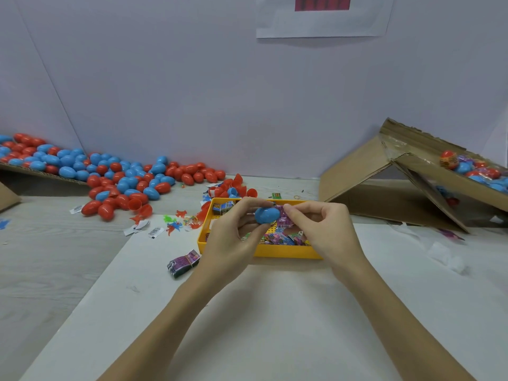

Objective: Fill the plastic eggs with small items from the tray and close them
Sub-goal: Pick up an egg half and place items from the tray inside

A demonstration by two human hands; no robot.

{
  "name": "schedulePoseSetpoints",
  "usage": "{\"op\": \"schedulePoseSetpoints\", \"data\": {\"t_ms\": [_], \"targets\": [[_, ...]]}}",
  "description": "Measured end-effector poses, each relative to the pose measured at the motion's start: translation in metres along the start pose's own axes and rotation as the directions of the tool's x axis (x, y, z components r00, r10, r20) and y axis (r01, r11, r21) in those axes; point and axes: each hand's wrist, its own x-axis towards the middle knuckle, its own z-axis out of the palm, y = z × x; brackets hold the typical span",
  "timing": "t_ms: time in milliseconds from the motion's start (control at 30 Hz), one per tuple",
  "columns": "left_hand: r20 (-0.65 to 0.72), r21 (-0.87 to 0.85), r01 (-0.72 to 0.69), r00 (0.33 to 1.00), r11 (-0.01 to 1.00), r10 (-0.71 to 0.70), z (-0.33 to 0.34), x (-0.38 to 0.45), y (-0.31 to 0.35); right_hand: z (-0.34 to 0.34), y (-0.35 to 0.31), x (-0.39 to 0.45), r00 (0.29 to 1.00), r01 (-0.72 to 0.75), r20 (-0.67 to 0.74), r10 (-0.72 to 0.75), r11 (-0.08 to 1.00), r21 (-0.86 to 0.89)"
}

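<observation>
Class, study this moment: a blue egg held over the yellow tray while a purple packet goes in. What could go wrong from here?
1. The left hand holds the blue egg only at its fingertips; pushing might pop it from that grip.
2. The purple packet, pinched by the right hand, looks partly outside the egg and may jam the closing.
3. Anything dropped would likely land in the yellow tray among similar packets.

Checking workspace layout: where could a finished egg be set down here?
Bare white sheet nearer than the yellow tray, between the forearms. Crowded: egg pile far left, loose toys left of the tray, cardboard box right.
</observation>
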Motion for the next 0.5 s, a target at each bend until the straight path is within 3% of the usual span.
{"op": "schedulePoseSetpoints", "data": {"t_ms": [300, 500], "targets": [[-0.007, -0.008, 0.037, 0.999, 0.999, -0.037, -0.0018, 0.0009, -0.002, 0.0019, -0.001, -0.0015, 1.0, -0.027, 0.012, 0.027, 0.999, -0.025], [-0.011, -0.113, 0.072, 0.997, 0.991, -0.073, -0.0007, -0.0003, 0.0025, 0.0034, -0.0014, -0.0036, 0.998, -0.048, 0.05, 0.047, 0.999, 0.025]]}}
